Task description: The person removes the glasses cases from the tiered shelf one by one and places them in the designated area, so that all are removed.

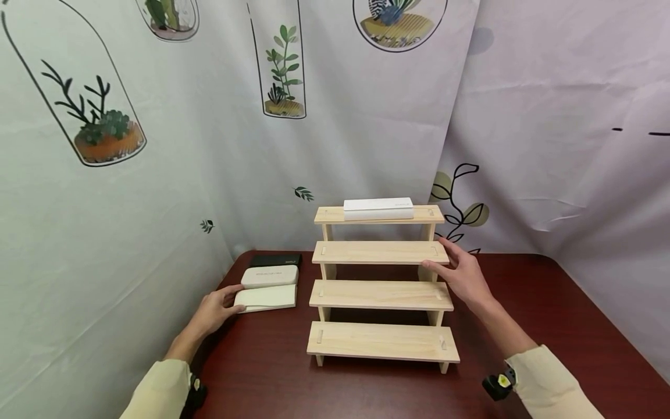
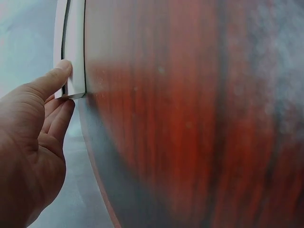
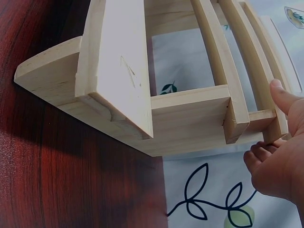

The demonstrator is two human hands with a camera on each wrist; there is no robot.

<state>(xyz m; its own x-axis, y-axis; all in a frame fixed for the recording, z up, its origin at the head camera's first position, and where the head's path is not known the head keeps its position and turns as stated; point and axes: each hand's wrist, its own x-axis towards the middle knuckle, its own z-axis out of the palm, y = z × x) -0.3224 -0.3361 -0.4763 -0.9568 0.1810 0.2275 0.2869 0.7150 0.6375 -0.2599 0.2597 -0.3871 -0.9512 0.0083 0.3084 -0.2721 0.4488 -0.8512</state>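
Note:
A four-step wooden display shelf stands on the table. With thumb and fingers my right hand holds the right end of its second board from the top; in the right wrist view the thumb is at one face of the board and the fingers curl at the other. On the left, my left hand pinches the near left end of a flat pale box, thumb over its top edge in the left wrist view. Behind that box lie a white rounded case and a black flat box.
A long white box lies on the shelf's top board. The dark red-brown table carries everything, its left edge close beside my left hand. Pale cloth printed with plants hangs behind and at both sides.

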